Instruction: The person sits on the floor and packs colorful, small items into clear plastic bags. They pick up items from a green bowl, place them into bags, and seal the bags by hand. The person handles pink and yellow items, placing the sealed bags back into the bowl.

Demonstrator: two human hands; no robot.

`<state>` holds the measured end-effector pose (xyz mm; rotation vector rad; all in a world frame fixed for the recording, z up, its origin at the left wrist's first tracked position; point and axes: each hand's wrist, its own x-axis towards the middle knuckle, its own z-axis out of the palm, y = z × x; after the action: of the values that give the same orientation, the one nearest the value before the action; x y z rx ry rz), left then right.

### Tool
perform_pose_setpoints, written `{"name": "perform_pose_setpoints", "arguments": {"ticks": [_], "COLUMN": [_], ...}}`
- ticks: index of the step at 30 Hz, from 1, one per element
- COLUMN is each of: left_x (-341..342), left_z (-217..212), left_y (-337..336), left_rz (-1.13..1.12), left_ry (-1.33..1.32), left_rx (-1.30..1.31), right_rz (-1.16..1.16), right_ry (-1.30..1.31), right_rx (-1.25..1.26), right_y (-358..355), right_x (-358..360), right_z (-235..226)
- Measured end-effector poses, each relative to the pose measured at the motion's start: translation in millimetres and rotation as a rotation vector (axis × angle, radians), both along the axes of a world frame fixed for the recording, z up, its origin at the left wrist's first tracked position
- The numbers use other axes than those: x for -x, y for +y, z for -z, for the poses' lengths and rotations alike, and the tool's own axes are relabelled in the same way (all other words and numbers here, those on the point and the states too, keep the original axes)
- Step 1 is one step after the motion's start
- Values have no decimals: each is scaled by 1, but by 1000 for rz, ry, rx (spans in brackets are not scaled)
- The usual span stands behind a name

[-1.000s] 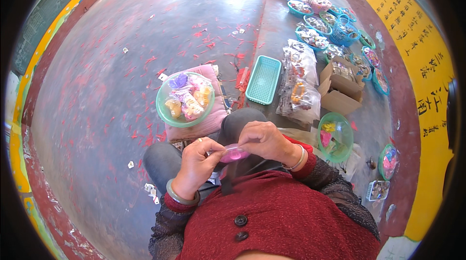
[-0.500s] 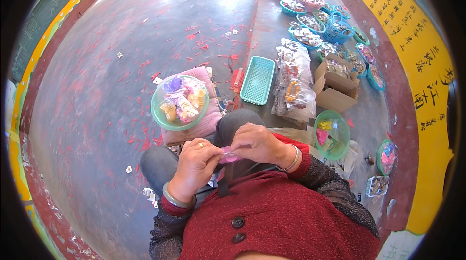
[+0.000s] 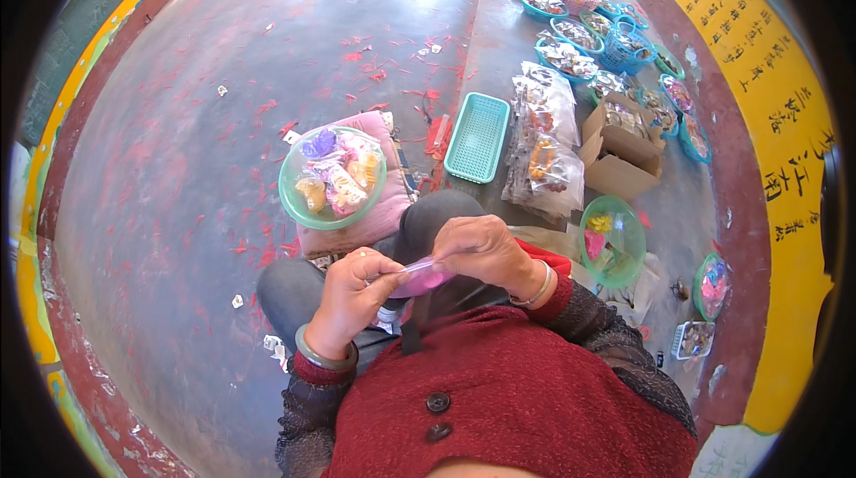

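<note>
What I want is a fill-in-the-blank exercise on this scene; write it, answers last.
1. The left hand and right hand hold a small plastic packet with ____ contents.
2. A ring shows on the ____ hand.
3. The open box beside the flat plastic bags is made of ____.
4. The dark red top shows ____ black buttons.

Missing words: pink; left; cardboard; two.

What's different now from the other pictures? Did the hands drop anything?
Just a little: since the second picture, the left hand and right hand have moved slightly apart, showing more of the pink packet's top edge. Nothing was picked up or dropped. The bowl stayed on the pink cushion; the green basket stayed put.
</note>
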<state>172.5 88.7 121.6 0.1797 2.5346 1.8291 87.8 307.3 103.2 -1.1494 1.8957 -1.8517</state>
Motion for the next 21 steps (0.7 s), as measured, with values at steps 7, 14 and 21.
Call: {"name": "perform_pose_setpoints", "arguments": {"ticks": [7, 14, 21], "left_x": [5, 8, 9], "left_z": [13, 18, 16], "left_y": [-19, -6, -7], "left_rz": [-60, -139, -124], "left_ry": [-182, -110, 110], "left_rx": [-681, -643, -444], "right_rz": [72, 53, 202], "right_ry": [-548, -698, -452], "right_rx": [177, 338, 191], "right_y": [3, -2, 0], "right_x": [2, 0, -1], "right_z": [-1, -3, -1]}}
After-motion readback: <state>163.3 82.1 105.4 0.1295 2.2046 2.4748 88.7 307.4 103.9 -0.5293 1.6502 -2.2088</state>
